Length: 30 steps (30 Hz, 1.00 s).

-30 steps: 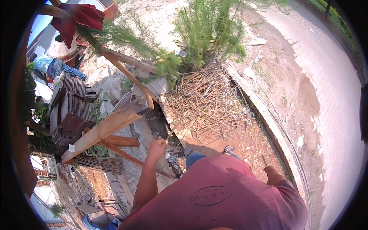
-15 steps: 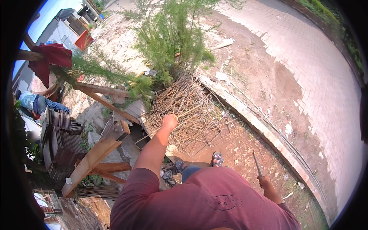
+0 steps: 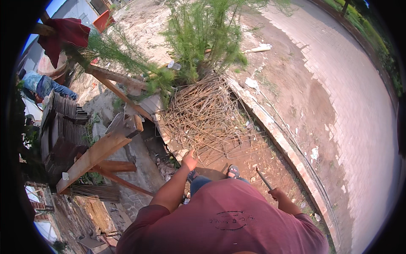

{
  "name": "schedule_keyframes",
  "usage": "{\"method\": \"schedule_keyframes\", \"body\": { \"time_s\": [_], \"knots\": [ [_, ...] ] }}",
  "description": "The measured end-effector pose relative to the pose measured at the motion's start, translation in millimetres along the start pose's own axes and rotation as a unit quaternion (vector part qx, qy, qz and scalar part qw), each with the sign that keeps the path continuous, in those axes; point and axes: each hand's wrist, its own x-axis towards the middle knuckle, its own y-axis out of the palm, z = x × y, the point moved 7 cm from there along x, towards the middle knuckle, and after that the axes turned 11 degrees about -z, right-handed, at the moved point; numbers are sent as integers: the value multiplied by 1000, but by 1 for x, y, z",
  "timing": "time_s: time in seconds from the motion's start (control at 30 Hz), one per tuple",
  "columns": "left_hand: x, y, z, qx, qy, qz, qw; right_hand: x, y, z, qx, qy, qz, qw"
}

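At near right, my right fingers (image 3: 273, 193) grasp a metal bar (image 3: 264, 178) by one end, presumably for reach; whether my left fingers (image 3: 190, 158), near bent steel rods (image 3: 207, 114), grip anything, I cannot tell.

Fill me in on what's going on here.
Someone in a maroon shirt stands at the near side of a tangled pile of bent rods. Their right hand grips a slim, bar-like tool. The left hand is by the pile's near edge; whether it holds anything is unclear. At upper left, another person bends over.
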Motion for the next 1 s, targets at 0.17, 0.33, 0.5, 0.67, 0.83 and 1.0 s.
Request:
{"method": "schedule_keyframes", "body": {
  "time_s": [0.17,0.33,0.5,0.67,0.83,1.0],
  "knots": [
    [-277,0,260,142,-286,237,917,90,6,15,-178,-47,30,982],
    [-390,-67,343,169,-377,112,904,194,44,119,-638,-247,26,729],
    [-431,-11,302,-163,-611,-234,738,-63,27,393,-488,-498,-27,716],
    [-323,10,229,-79,-413,-10,907,-309,69,549,-329,-662,-7,673],
    [-310,36,321,-132,-407,-125,895,-432,136,678,-221,-825,-77,515],
    [-288,-85,367,-188,-532,-198,801,-521,221,785,-210,-861,-112,450]
  ]
}}
